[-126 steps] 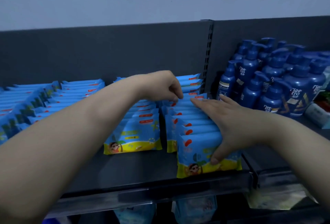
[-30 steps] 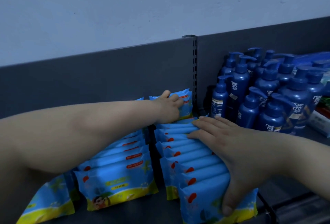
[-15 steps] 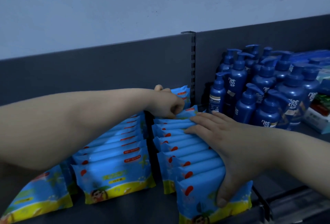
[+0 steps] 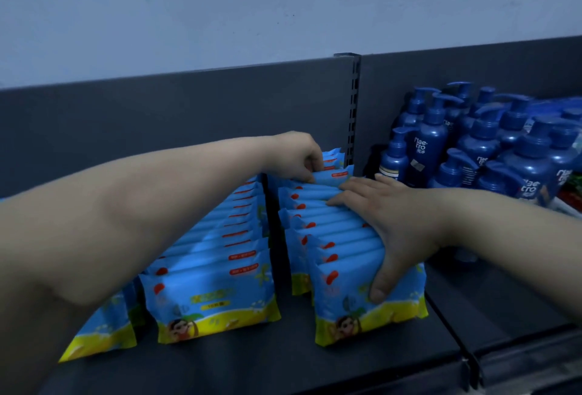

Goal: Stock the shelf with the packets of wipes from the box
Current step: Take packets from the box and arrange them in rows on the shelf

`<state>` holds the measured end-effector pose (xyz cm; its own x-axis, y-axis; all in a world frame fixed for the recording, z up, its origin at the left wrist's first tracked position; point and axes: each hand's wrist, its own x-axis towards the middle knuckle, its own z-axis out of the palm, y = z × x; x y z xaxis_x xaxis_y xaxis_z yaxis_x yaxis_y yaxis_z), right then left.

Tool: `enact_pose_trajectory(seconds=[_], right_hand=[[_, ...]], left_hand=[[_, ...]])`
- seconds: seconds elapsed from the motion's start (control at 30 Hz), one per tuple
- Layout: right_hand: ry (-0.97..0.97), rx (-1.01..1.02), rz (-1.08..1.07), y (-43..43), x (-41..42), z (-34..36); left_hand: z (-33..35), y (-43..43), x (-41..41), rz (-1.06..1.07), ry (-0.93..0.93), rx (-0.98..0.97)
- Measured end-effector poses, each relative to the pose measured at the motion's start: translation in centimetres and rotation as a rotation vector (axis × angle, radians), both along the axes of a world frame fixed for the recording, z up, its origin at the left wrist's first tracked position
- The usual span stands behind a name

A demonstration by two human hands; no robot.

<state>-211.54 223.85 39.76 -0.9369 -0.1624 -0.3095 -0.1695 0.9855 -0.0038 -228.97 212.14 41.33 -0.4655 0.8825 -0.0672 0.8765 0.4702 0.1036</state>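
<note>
Blue and yellow packets of wipes stand in rows on the dark shelf [image 4: 283, 360]. My left hand [image 4: 297, 156] reaches to the back of the right row [image 4: 333, 237] and pinches the top edge of a rear packet [image 4: 333, 174] with curled fingers. My right hand [image 4: 390, 224] lies flat over the tops of that row, fingers spread, thumb down the face of the front packet [image 4: 352, 309]. A second row [image 4: 217, 284] stands to the left, partly hidden by my left forearm. The box is not in view.
Several dark blue pump bottles [image 4: 472, 145] crowd the neighbouring shelf section on the right, past a slotted upright [image 4: 352, 111]. A grey back panel [image 4: 157, 117] closes the shelf behind. Another packet [image 4: 100, 331] shows at the lower left.
The view has shifted slightly. My left hand has moved from beside the rear packets to pinching one at the back of the right row. My right hand stays flat on that row.
</note>
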Motion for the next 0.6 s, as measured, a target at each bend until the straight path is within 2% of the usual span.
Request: enact_pose_trajectory(seconds=[0.17,0.27,0.37,0.43,0.5,0.6], right_hand=[[-0.020,0.043,-0.020,0.2,-1.5,0.3],[-0.007,0.029,-0.032,0.5,-1.4,-0.2],[0.048,0.025,-0.067,0.4,-0.7,-0.4],[0.119,-0.021,-0.105,0.2,0.3,-0.7],[0.223,-0.156,-0.154,0.1,1.8,-1.5],[0.375,-0.510,-0.275,-0.2,4.1,-3.8]], left_hand=[[1.3,-1.4,0.7,0.071,-0.037,0.099],[1.9,-2.8,2.3,0.200,-0.061,0.320],[1.6,-4.0,4.6,0.346,-0.331,0.620],[0.9,-4.9,6.0,0.410,-0.541,0.730],[0.4,-6.0,7.2,0.479,-0.710,0.797],[-0.5,-7.4,9.4,0.480,-0.870,0.928]])
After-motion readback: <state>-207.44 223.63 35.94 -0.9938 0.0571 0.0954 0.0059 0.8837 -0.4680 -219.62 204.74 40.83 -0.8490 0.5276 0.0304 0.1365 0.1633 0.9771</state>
